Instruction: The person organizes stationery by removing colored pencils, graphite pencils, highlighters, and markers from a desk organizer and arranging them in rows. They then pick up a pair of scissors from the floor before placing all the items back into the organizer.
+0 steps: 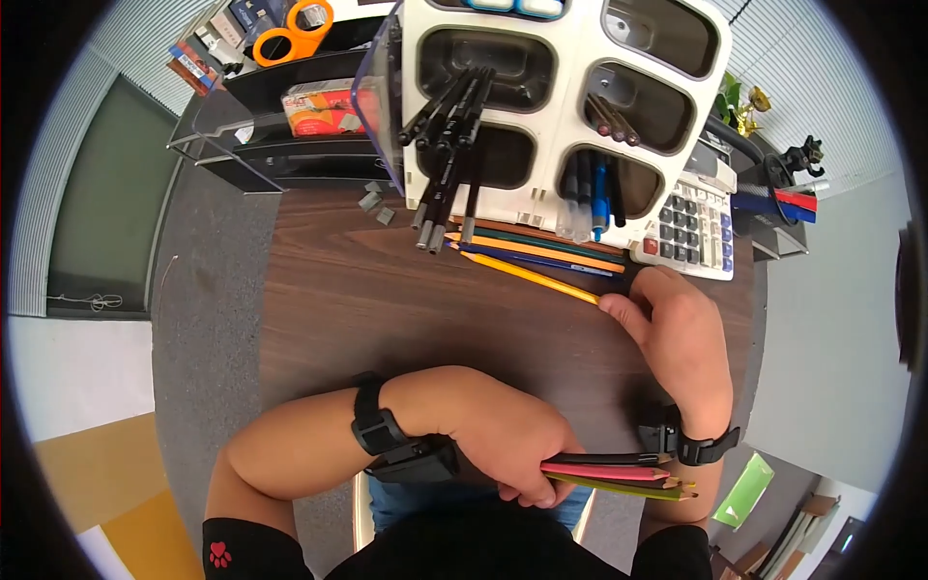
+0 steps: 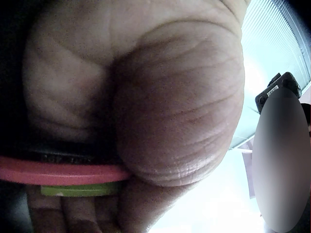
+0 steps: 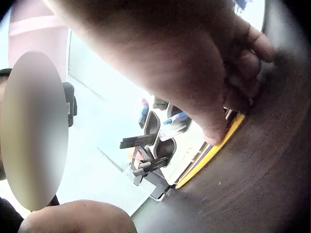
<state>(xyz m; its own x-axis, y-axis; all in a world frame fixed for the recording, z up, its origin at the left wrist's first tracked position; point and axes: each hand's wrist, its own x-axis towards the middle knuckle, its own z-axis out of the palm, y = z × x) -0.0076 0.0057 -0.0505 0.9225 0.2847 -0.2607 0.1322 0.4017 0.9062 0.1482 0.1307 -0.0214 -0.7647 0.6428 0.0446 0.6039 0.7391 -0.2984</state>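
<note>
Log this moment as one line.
left hand: gripping pencil bunch | right hand: thumb and fingers at yellow pencil's blunt end | yellow pencil: on table, beside pencil row

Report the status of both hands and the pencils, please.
Left hand gripping pencil bundle. Right hand curled, thumb on end of yellow pencil. Other loose pencils alongside; white organizer close behind them.
</note>
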